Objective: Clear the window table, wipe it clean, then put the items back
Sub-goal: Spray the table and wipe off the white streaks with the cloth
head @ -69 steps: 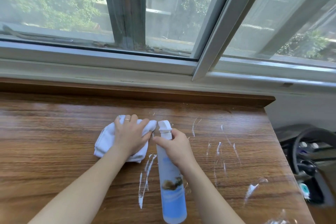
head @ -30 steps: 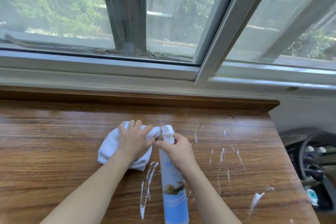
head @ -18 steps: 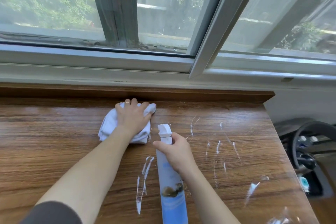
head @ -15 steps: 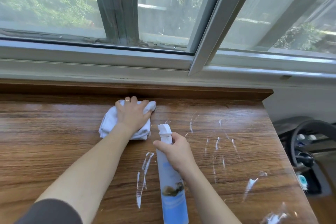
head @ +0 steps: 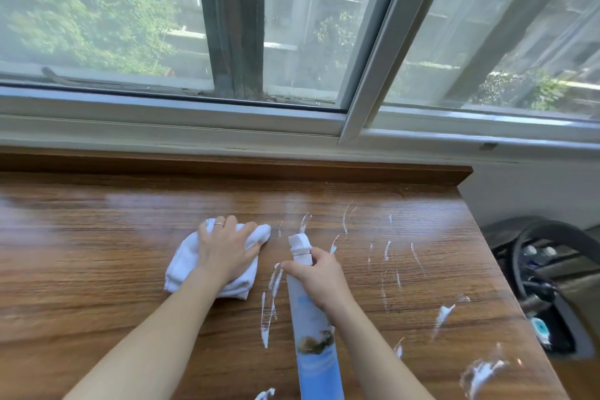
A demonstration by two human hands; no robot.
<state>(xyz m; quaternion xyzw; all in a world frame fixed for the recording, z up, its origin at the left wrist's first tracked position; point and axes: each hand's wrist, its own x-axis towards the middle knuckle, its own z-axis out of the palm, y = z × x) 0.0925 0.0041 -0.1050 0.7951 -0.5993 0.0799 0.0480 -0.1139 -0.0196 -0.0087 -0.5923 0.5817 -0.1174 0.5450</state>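
Wiping under way: cloth pressed flat, spray bottle held ready beside it.

The left hand (head: 227,253) lays its fingers (head: 242,232) nearly straight and spread over the white cloth (head: 181,265), palm down, so the whole pad bears on the wood for a wipe. At its three o'clock the right hand (head: 321,276) curls its fingers round the neck of the spray bottle (head: 313,318), nozzle aimed at twelve o'clock toward the window (head: 292,42), presumably to wet more surface. White foam streaks (head: 269,302) lie between the hands and out toward three o'clock on the table (head: 81,269), not yet wiped. A dark bag (head: 535,269) sits off the table's right edge.
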